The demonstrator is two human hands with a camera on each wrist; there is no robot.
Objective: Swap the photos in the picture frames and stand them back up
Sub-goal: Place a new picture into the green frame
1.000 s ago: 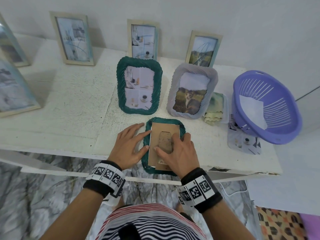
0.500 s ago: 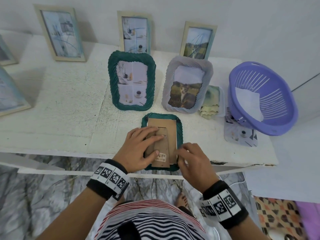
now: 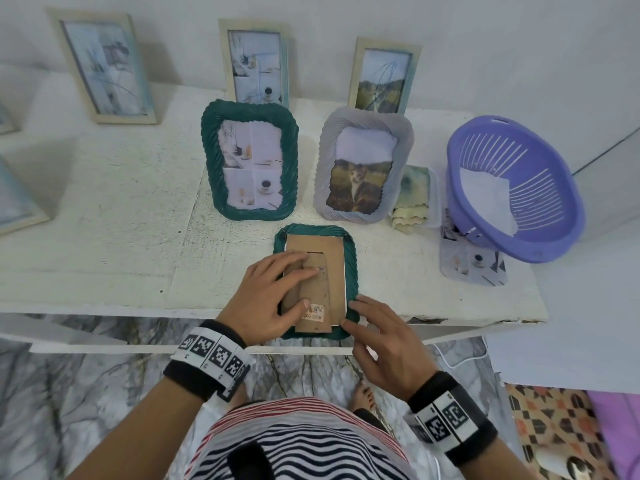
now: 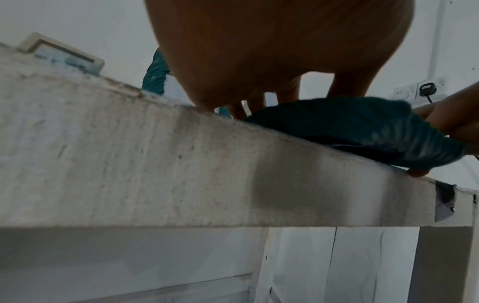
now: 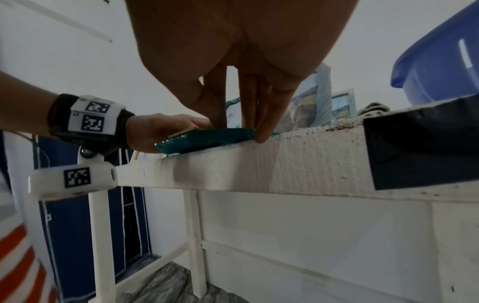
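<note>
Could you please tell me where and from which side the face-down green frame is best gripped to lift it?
Grip the face-down green frame by its near rim, probably from the front: that end juts past the table edge, leaving room for fingers beneath.

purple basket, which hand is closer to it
Right. The right hand is at the near right corner of the face-down green frame, on the purple basket side; the left hand lies flat on the cardboard backing, farther left.

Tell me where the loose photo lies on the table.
In the head view the loose photo lies flat near the table's front right corner, partly under the purple basket, to the right of the face-down green frame.
</note>
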